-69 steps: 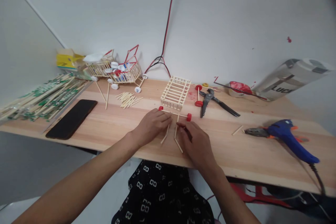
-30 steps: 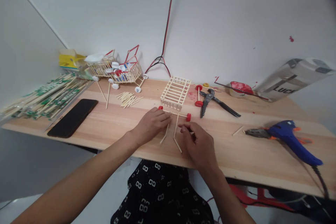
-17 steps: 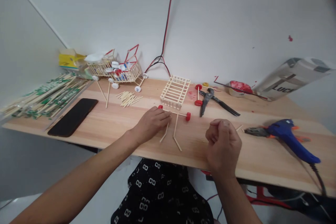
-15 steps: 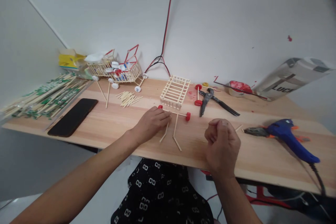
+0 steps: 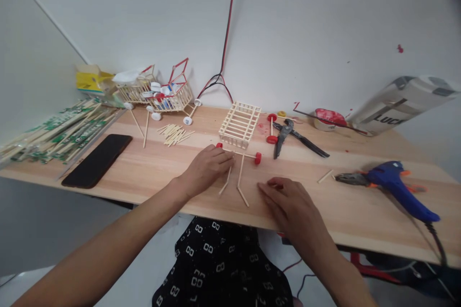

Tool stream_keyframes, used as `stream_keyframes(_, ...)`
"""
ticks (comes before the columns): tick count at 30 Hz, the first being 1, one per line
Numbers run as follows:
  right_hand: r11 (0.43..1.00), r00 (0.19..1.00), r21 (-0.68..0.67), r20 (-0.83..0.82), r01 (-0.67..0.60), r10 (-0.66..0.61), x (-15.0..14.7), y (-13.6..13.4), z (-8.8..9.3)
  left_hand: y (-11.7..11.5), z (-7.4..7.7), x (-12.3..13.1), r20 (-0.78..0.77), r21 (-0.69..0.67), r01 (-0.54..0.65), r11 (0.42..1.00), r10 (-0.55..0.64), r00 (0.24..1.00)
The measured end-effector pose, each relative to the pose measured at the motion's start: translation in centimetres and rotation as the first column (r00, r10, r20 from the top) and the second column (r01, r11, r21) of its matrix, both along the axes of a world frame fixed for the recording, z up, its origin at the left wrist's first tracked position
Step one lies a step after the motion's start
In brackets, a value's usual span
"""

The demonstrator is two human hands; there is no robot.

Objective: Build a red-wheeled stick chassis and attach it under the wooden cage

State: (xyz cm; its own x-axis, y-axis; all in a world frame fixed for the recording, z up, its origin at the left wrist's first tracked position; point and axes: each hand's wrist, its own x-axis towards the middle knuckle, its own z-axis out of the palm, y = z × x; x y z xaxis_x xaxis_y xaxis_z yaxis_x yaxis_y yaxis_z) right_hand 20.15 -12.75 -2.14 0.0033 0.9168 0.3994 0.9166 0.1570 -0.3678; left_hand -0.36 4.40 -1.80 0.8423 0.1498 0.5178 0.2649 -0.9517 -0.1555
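Observation:
My left hand (image 5: 206, 168) rests on the table with its fingers closed on a wooden stick frame (image 5: 241, 170). This frame has an axle with a red wheel (image 5: 258, 158) at each end and two bent stick legs pointing towards me. My fingers hide part of the axle and the upper left leg. To the right of the legs, my right hand (image 5: 293, 204) lies low over the table, fingers stretched out and nothing visible in them. Just behind the frame stands a small stick basket (image 5: 240, 124).
At the right lie a blue glue gun (image 5: 391, 182), black-handled pliers (image 5: 300, 139) and another red-wheeled axle (image 5: 272, 128). Short sticks (image 5: 175, 135), a phone (image 5: 97, 160), packaged chopsticks (image 5: 72, 129) and a miniature cart (image 5: 173, 98) are at the left. A red-stained cup (image 5: 328, 120) stands behind.
My right hand has moved left and down towards the frame, and its curled fingers have stretched out. A short loose stick at the right now shows fully. My left hand has stayed in place.

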Motion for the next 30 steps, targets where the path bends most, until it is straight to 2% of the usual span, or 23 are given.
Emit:
stream_keyframes(5, 0.999, 0.987, -0.003, 0.152, -0.048, 0.048, 0.0, -0.3, 0.3, -0.1, 0.2, 0.0, 0.008, 0.007, 0.006, 1.0, -0.006, 1.0)
stream_keyframes(13, 0.996, 0.997, -0.07, 0.049, 0.055, -0.052, -1.3, 1.5, 0.7, -0.2, 0.4, 0.0, -0.01, 0.0, -0.005, 1.0, 0.005, 1.0)
stream_keyframes(16, 0.995, 0.995, -0.072, 0.076, 0.072, -0.066, -1.4, 1.9, 0.5, -0.1, 0.2, 0.0, -0.011, -0.007, -0.005, 1.0, 0.005, 1.0)
stream_keyframes(23, 0.998, 0.985, -0.057, 0.174, 0.019, -0.009, -1.0, 2.4, 0.3, -0.1, 0.3, 0.0, 0.003, 0.006, 0.0, 1.0, 0.0, 1.0)
stream_keyframes(27, 0.996, 1.0, -0.092, 0.026, -0.002, 0.005, -0.9, 2.0, 0.4, -0.1, 0.3, 0.0, 0.001, 0.008, -0.001, 1.0, 0.001, 1.0)
stream_keyframes(30, 0.986, 0.981, -0.153, -0.167, 0.07, -0.095, -0.5, 1.6, 0.6, -0.1, 0.2, 0.0, -0.002, -0.001, -0.001, 1.0, 0.001, 1.0)
